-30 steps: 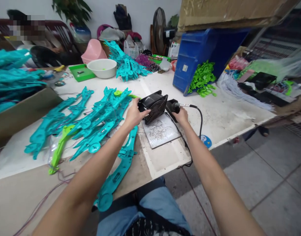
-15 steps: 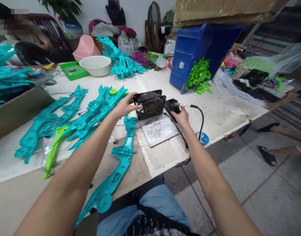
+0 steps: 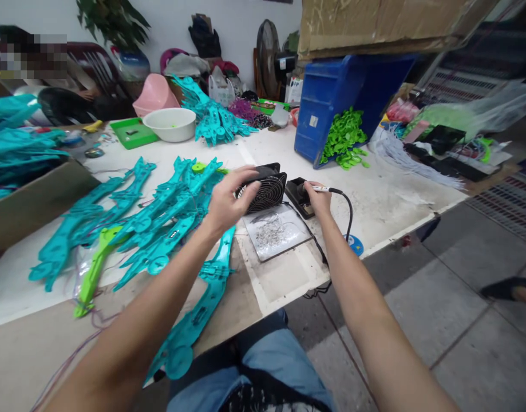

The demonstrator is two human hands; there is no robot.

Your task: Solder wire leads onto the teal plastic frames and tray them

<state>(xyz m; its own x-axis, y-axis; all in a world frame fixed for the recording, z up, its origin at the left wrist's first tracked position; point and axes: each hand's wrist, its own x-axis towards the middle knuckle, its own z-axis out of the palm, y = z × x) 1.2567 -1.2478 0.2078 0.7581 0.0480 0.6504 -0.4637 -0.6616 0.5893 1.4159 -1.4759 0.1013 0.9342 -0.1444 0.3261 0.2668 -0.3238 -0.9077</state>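
Observation:
My left hand (image 3: 232, 200) is in front of the left side of a small black cooling fan (image 3: 271, 191) with a round wire guard. Its thumb and fingers are apart; whether they touch the fan is hard to tell. My right hand (image 3: 320, 201) is closed on the white handle of a soldering iron (image 3: 327, 189), whose black cord curves down to the right. The iron's front end is hidden by my fingers at a black soldering iron stand (image 3: 297, 191). Before the fan lies a white tile (image 3: 284, 243) covered with grey bits. A turquoise plastic part (image 3: 202, 312) lies under my left forearm.
Several turquoise parts (image 3: 91, 214) with thin wires and a green part (image 3: 93, 274) lie to the left. A blue bin (image 3: 312, 114) with green pieces stands behind the stand. A white basin (image 3: 170, 124) sits further back. A co-worker sits at the far left.
My left hand has loosened from the fan's edge and come nearer to me. My right hand has shifted from the stand to the iron's handle. The person's feet at right have moved.

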